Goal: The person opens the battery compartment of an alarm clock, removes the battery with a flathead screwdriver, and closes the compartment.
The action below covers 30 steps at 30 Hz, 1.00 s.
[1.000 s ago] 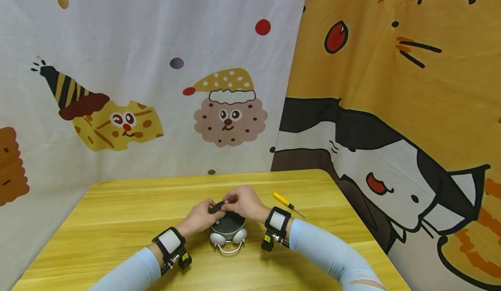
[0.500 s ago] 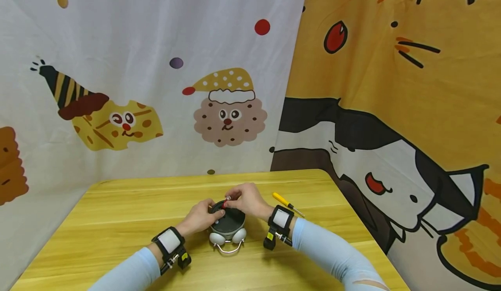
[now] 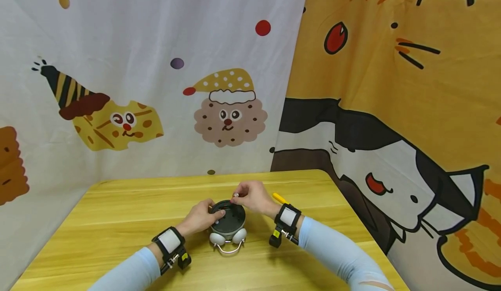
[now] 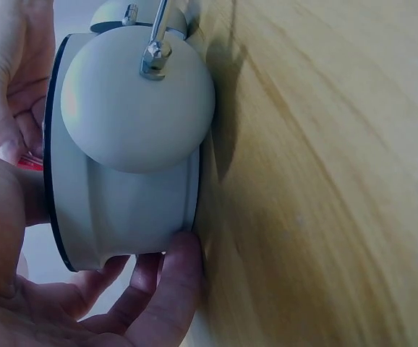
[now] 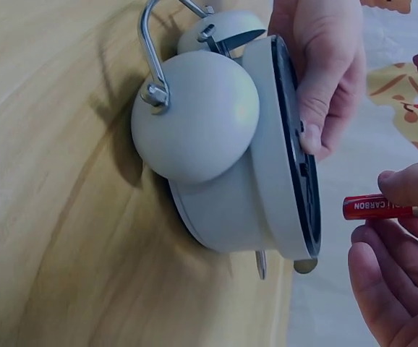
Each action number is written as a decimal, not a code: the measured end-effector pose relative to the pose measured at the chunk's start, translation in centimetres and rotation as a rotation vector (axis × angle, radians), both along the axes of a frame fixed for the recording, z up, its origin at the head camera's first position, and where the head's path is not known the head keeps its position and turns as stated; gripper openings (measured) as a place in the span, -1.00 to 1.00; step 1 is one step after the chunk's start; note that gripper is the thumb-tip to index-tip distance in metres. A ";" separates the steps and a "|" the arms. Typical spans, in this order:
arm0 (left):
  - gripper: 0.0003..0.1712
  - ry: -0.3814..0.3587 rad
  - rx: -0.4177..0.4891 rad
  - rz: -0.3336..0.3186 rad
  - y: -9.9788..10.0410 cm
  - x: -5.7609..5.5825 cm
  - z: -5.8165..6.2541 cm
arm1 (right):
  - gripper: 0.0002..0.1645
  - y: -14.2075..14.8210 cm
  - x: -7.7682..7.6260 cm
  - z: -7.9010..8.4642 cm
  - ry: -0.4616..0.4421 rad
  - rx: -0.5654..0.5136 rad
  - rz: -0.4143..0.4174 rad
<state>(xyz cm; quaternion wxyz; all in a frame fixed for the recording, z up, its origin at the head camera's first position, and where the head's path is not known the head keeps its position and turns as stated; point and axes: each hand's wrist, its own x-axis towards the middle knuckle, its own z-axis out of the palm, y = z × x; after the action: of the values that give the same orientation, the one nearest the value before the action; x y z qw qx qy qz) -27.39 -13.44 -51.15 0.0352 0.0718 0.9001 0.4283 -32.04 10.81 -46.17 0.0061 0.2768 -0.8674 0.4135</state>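
Observation:
A twin-bell alarm clock (image 3: 231, 223) lies on its face, its dark back turned up and its two pale bells (image 5: 194, 116) toward the person. My left hand (image 3: 201, 217) grips its left side, the thumb over the back's rim and the fingers round the pale case (image 4: 137, 210). Just above the clock's far right rim, my right hand (image 3: 252, 197) pinches a small red battery (image 5: 372, 207) between thumb and fingers. In the right wrist view, a gap shows between the battery and the clock's back. Only a bit of red shows beside the clock in the left wrist view.
A yellow-handled screwdriver (image 3: 279, 198) lies on the wooden table (image 3: 137, 208) beyond the right wrist, which hides its shaft. The clock's metal handle (image 3: 229, 252) points toward the person. A printed curtain (image 3: 156, 34) hangs behind the table.
My right hand has moved up and to the right, away from the clock's back, with the red battery now lifted off it. My left hand keeps its place on the clock.

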 end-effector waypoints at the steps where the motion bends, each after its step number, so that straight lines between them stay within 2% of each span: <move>1: -0.56 -0.020 0.004 0.015 0.2 0.4 0.7 | -0.86 0.1 0.0 0.1 -0.004 -0.001 -0.003; 9: -0.47 -0.021 0.018 -0.005 0.1 0.7 0.5 | -0.83 1.0 -0.1 0.3 -0.005 -0.030 -0.018; 13: -0.53 -0.025 0.009 0.013 0.3 0.9 0.7 | -0.84 1.3 -0.2 0.4 -0.011 -0.044 -0.024; 14: -0.56 -0.042 0.018 0.031 0.4 1.1 1.2 | -0.86 1.4 -0.2 0.4 -0.018 -0.049 -0.023; 19: -0.56 -0.043 -0.007 0.053 0.7 1.2 1.5 | -0.93 2.0 -0.3 0.9 -0.045 -0.064 -0.012; 24: -0.54 -0.045 -0.014 0.058 0.8 1.2 1.7 | -0.85 2.9 -0.6 1.1 -0.050 -0.062 -0.004; 30: -0.56 -0.040 -0.005 0.048 0.6 1.1 1.4 | -0.76 4.4 -0.7 1.2 -0.012 -0.015 -0.025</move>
<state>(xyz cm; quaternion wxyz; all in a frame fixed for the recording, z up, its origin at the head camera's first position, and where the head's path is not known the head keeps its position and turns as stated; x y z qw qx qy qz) -26.31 -12.85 -49.75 0.0431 0.0414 0.9017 0.4283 -32.72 15.26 -45.02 0.0082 0.2635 -0.8676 0.4216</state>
